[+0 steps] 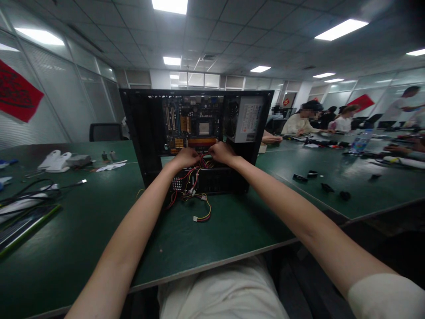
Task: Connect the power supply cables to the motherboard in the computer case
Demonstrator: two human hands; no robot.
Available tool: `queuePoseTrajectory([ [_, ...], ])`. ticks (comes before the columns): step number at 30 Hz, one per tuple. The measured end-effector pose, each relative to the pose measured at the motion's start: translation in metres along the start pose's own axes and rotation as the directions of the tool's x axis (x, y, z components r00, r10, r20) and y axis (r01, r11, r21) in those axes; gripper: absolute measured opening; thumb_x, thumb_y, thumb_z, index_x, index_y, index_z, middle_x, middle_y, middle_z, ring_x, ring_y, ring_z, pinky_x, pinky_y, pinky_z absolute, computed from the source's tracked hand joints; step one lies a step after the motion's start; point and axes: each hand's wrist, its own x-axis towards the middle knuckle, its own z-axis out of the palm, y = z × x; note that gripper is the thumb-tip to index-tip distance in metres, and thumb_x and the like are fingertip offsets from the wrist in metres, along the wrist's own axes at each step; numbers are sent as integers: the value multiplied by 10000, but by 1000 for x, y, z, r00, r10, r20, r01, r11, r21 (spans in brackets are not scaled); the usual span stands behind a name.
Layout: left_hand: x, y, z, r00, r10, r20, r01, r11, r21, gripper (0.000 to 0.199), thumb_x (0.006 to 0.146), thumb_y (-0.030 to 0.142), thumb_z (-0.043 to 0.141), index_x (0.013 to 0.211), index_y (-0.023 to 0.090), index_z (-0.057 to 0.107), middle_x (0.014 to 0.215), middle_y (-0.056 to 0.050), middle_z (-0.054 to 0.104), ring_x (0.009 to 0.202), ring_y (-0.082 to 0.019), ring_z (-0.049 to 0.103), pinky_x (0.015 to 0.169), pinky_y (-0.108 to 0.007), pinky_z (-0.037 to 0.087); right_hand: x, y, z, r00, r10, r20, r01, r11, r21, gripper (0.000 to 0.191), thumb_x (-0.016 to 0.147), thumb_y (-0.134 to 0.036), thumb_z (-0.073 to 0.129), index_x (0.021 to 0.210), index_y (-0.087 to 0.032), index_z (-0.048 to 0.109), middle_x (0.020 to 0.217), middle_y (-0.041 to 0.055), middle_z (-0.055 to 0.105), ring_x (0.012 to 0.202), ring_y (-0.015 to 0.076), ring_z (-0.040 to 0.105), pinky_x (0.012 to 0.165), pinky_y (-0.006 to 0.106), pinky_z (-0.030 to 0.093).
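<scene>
An open black computer case (134, 133) stands on the green table. Inside it a motherboard (192, 119) faces me, with a silver power supply (248, 119) at the upper right. My left hand (186, 158) is closed at the lower edge of the board, by the cables. Close beside it, my right hand (222, 153) is closed just below the red memory slots (202, 142). What the fingers of either hand pinch is too small to make out. Red, yellow and black cables (201, 170) hang between and below the hands, and a white connector (195, 219) rests on the table.
On the green table (199, 252), white gloves (56, 160), a grey box (79, 160) and black cables (33, 190) lie left. Small black parts (327, 188) and a plastic bottle (361, 141) are right. A person (300, 122) sits beyond.
</scene>
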Motion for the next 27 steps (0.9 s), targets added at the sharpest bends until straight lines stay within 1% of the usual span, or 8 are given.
queuePoseTrajectory([
  [5, 1, -1, 1, 999, -27, -20, 27, 999, 18, 412, 1056, 342, 520, 1023, 122, 867, 1016, -136, 848, 937, -254, 769, 778, -290, 492, 0, -1, 1, 1000, 9, -3, -9, 1000, 8, 356, 1052, -240, 558, 1253, -201, 848, 1268, 132, 817, 1197, 308, 751, 940, 338, 551],
  [10, 5, -7, 5, 995, -69, -66, 72, 996, 45, 389, 1052, 291, 501, 1087, 146, 861, 1133, -150, 842, 1083, -275, 771, 877, -296, 522, 0, -4, 1, 1000, 19, 1, -19, 1000, 11, 347, 1045, -222, 558, 1222, -185, 855, 1242, 150, 822, 1165, 299, 761, 939, 330, 549],
  [13, 5, -8, 6, 994, -73, -75, 77, 996, 50, 368, 1032, 272, 522, 1119, 154, 859, 1166, -154, 839, 1138, -294, 766, 922, -306, 529, -1, -5, 1, 1000, 23, 2, -23, 1000, 15, 344, 1045, -235, 566, 1223, -181, 855, 1248, 145, 821, 1163, 299, 763, 928, 324, 552],
  [21, 2, -6, 4, 994, -83, -70, 86, 996, 39, 319, 979, 211, 562, 1077, 171, 863, 1118, -130, 850, 1097, -278, 782, 882, -290, 533, 1, -5, 3, 1000, 30, -9, -30, 1000, 9, 353, 1053, -260, 553, 1208, -165, 854, 1212, 149, 828, 1130, 299, 772, 881, 326, 555],
  [27, 6, -9, 8, 996, -62, -62, 64, 998, 26, 316, 982, 225, 574, 1090, 177, 867, 1128, -117, 852, 1082, -263, 785, 889, -279, 540, 1, -3, 5, 1000, 19, -24, -19, 1000, 1, 329, 1056, -257, 562, 1174, -160, 853, 1171, 150, 833, 1090, 286, 777, 844, 315, 541],
])
